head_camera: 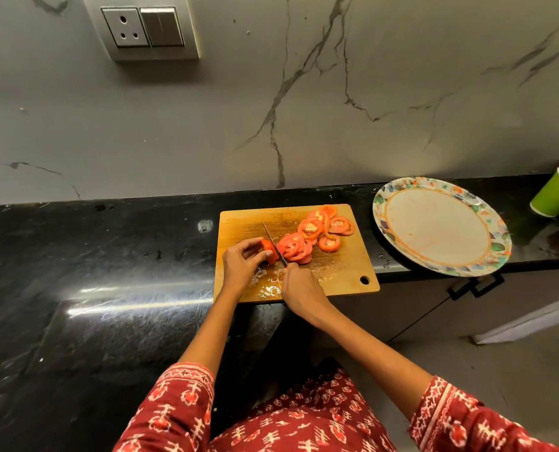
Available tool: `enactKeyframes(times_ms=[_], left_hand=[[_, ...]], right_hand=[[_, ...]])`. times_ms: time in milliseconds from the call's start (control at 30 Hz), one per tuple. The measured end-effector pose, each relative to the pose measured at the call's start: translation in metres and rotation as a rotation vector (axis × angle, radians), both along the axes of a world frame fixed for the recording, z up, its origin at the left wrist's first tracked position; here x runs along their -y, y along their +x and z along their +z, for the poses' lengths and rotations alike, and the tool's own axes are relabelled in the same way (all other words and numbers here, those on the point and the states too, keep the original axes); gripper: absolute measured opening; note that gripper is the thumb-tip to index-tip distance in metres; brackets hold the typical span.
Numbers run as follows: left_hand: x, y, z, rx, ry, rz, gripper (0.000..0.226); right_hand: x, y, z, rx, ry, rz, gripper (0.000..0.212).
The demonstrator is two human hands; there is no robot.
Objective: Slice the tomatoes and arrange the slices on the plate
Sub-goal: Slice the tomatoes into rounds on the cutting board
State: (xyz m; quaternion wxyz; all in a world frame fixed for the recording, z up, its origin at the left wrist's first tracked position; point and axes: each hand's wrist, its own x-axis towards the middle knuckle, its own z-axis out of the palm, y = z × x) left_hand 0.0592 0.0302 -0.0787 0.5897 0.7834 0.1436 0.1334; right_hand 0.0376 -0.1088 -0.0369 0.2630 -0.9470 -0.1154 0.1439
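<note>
A grey marble wall (304, 93) with a socket panel (147, 31) rises behind a black stone counter (92, 288). On it lie a wooden cutting board (346, 272) and, right, a floral plate (441, 226) near a green cup (557, 192). Tomato slices (314, 234) cover the board's far side. The left hand (242, 261) grips the remaining tomato piece (269, 251); the right hand (301, 290) clasps a knife (273, 243) cutting it.

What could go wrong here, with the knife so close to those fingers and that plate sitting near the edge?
The knife is cutting a small tomato end pinched by the left hand, so a slip could nick the fingertips. Juice on the cutting board near the right hand might make things slide. The plate seems to overhang the counter edge; a nudge while loading slices could tip it.
</note>
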Motion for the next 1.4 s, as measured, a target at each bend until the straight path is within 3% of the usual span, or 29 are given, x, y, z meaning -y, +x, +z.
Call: enactKeyframes(times_ms=[1400], left_hand=[[0.003, 0.002, -0.001, 0.029, 0.011, 0.019, 0.035]], right_hand=[[-0.008, 0.012, -0.018, -0.029, 0.021, -0.002, 0.027]])
